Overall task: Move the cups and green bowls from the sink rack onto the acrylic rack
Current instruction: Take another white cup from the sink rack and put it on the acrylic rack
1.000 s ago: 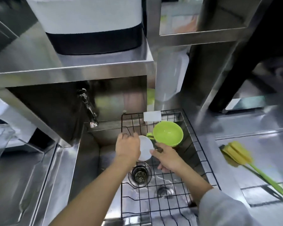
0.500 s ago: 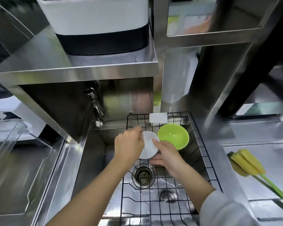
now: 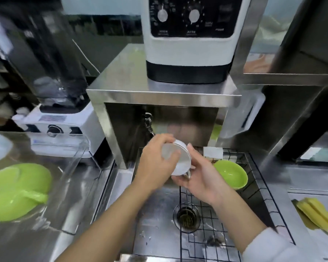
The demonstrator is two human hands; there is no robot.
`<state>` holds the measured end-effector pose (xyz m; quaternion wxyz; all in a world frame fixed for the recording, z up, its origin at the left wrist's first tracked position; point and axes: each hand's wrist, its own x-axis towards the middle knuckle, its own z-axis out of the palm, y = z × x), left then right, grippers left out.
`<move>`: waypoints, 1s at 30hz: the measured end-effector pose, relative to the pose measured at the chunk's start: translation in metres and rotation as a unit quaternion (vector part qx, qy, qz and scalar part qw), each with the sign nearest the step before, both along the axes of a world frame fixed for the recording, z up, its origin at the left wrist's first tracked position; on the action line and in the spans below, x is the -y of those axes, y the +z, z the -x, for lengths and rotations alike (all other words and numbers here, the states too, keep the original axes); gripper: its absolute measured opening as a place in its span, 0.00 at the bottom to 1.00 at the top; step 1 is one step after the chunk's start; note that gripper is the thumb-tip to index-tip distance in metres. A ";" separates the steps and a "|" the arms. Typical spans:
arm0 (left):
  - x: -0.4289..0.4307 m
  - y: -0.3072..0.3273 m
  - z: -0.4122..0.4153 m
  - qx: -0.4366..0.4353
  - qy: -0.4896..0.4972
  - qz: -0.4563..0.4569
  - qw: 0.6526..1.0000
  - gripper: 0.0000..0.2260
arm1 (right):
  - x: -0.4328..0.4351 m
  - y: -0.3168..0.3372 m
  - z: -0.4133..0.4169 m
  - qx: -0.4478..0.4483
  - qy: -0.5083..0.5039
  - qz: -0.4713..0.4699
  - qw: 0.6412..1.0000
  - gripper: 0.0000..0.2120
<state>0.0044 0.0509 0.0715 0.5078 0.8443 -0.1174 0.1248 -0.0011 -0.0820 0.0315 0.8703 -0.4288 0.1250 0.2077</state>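
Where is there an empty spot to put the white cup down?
Both hands, left hand and right hand, hold the white cup. The acrylic rack has bare floor to the right of its green bowls. The sink rack is bare in front of its green bowl; around that bowl it is crowded.

A commercial-style kitchen or drink-preparation area is shown. A stainless steel sink (image 3: 155,220) with a black wire rack (image 3: 235,233) is seen at 6 o'clock, a dial-fronted appliance (image 3: 189,44) on a steel shelf (image 3: 159,95) at 12 o'clock, and a blender (image 3: 53,87) at 10 o'clock.
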 end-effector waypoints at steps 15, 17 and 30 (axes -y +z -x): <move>-0.244 0.076 0.039 0.015 0.150 0.016 0.988 0.12 | -0.234 0.076 0.007 0.282 -0.053 0.200 0.937 0.29; -0.280 0.077 0.029 0.012 0.150 0.055 0.987 0.12 | -0.271 0.078 -0.007 0.314 -0.073 0.245 0.914 0.30; -0.306 0.036 -0.007 -0.124 0.174 0.137 0.967 0.18 | -0.299 0.048 -0.039 0.366 -0.019 0.465 0.806 0.33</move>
